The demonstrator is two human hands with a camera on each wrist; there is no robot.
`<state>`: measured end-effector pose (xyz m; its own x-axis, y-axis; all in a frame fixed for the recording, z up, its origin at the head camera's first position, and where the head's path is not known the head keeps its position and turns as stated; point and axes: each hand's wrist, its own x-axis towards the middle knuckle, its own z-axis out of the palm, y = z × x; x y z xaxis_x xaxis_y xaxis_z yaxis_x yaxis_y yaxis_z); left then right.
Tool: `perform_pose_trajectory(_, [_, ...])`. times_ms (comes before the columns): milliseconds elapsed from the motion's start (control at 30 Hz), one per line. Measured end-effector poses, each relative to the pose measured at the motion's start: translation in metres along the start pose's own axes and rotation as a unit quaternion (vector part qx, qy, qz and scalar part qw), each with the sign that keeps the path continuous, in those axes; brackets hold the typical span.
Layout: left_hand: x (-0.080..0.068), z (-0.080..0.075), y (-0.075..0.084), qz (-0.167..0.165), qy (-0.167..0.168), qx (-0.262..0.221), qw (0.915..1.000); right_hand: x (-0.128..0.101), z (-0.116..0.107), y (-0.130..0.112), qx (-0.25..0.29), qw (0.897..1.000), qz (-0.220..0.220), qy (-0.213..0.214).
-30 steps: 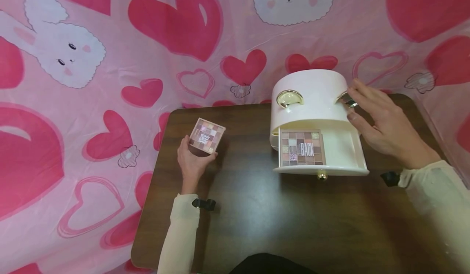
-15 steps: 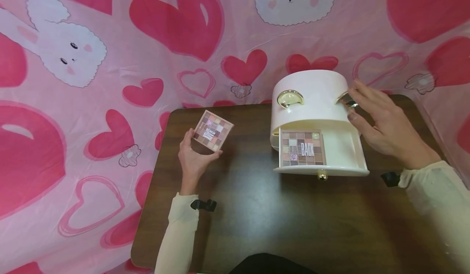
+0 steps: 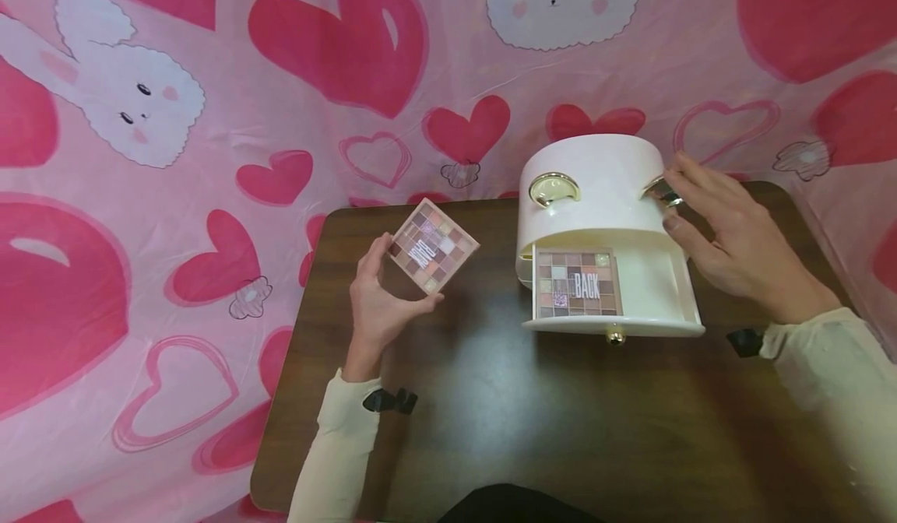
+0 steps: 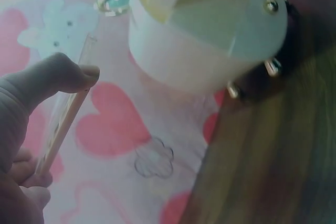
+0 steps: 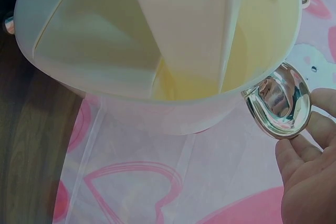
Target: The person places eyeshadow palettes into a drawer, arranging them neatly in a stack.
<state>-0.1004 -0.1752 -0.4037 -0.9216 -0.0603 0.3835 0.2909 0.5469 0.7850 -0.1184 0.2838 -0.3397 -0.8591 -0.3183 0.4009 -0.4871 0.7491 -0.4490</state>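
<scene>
My left hand (image 3: 381,301) pinches a square eyeshadow palette (image 3: 434,247) by its edges, thumb on one side and fingers on the other. The palette is tilted above the table, its grid of shades facing up; edge-on, it shows thin in the left wrist view. Toward the right stands a white rounded cosmetics organizer (image 3: 603,184) with its drawer (image 3: 655,282) pulled out. A second palette (image 3: 576,283), printed "BACK", lies in the drawer's left half. My right hand (image 3: 736,247) holds the organizer's gold side handle (image 5: 281,100) with its fingertips.
The dark wooden table (image 3: 483,398) carries the organizer near its back edge. Pink heart-patterned cloth (image 3: 336,56) hangs behind and at the sides. A gold knob (image 3: 615,336) juts from the drawer front, and another gold handle (image 3: 554,188) is on the organizer's left.
My left hand has moved right with the palette, which has risen a little and turned clockwise. The right hand, organizer and drawer stay in place.
</scene>
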Motion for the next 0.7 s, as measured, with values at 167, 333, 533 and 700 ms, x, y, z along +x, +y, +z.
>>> perform_pose_trajectory(167, [0.003, 0.004, 0.014, 0.04, -0.012, -0.028, 0.9987, 0.0, 0.0, 0.001, 0.002, 1.0, -0.001, 0.003])
perform_pose_trajectory(333, [0.006, 0.009, 0.024, 0.073, -0.025, -0.036, 0.9964, 0.0, 0.0, 0.001, 0.01, 1.0, -0.01, 0.009])
perform_pose_trajectory(533, [0.012, 0.015, 0.036, 0.116, -0.048, -0.042, 0.9912, 0.0, 0.0, 0.0, 0.01, 1.0, -0.009, 0.006])
perform_pose_trajectory(700, [0.016, 0.022, 0.045, 0.134, -0.07, -0.034, 0.9879, -0.001, -0.001, -0.001, 0.009, 1.0, -0.002, -0.001])
